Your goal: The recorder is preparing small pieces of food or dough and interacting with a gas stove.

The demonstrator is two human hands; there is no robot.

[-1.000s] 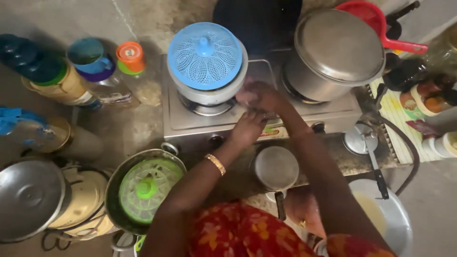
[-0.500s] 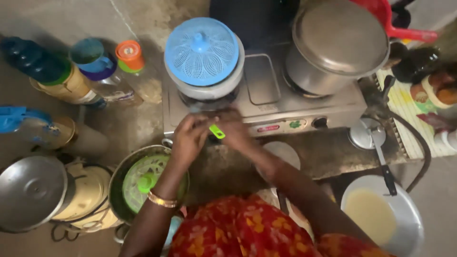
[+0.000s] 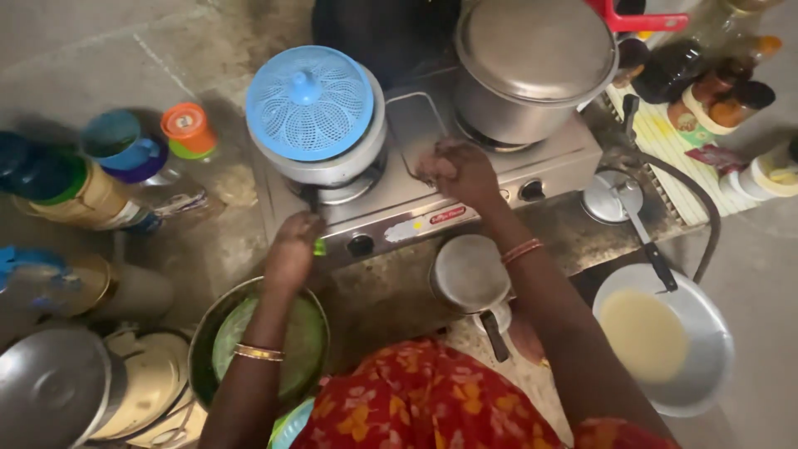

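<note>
My left hand [image 3: 293,248] is closed on a small green object [image 3: 319,247] at the front edge of the two-burner steel stove [image 3: 465,208], just left of its left knob [image 3: 360,245]. Above it, a steel pot [image 3: 341,170] with a blue perforated lid [image 3: 307,104] sits on the left burner. My right hand [image 3: 457,170] hovers over the stove top between the burners, fingers curled with nothing visible in them. A large lidded steel pot [image 3: 536,58] stands on the right burner.
A small lidded saucepan [image 3: 471,273] stands before the stove. At the right are a steel bowl of pale batter [image 3: 657,337], a ladle [image 3: 611,199] and a black hose [image 3: 706,224]. A steel bowl with a green lid [image 3: 266,341], jars [image 3: 91,195] and steel vessels [image 3: 58,391] crowd the left.
My hands were together at the stove's front with the green object. The left hand has carried it left toward the left knob, and the right hand has lifted onto the stove top.
</note>
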